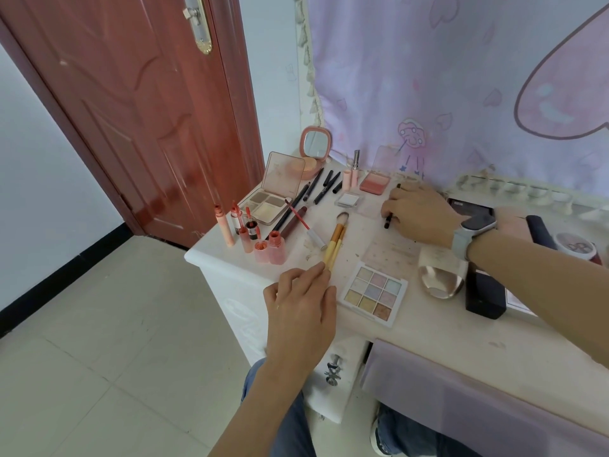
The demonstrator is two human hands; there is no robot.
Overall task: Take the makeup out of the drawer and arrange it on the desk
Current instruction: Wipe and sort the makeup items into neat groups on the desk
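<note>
My left hand [301,306] rests at the white desk's [438,328] front edge, its fingertips pinching the yellow handles of two makeup brushes [336,238] that lie on the top. My right hand [420,214], with a watch on the wrist, is closed around a thin black pencil [389,222] near the back. A pastel eyeshadow palette [374,295] lies open between the hands. Further left lie an open contour palette [268,201], black pencils [324,188], lip gloss tubes [245,230] and a blush compact [374,185].
A pink mirror compact [314,148] stands at the back corner. A metallic oval case [440,280], a black box [484,295] and a jar [576,247] sit to the right. Purple cloth [461,77] hangs behind the desk. A red door [131,110] is on the left.
</note>
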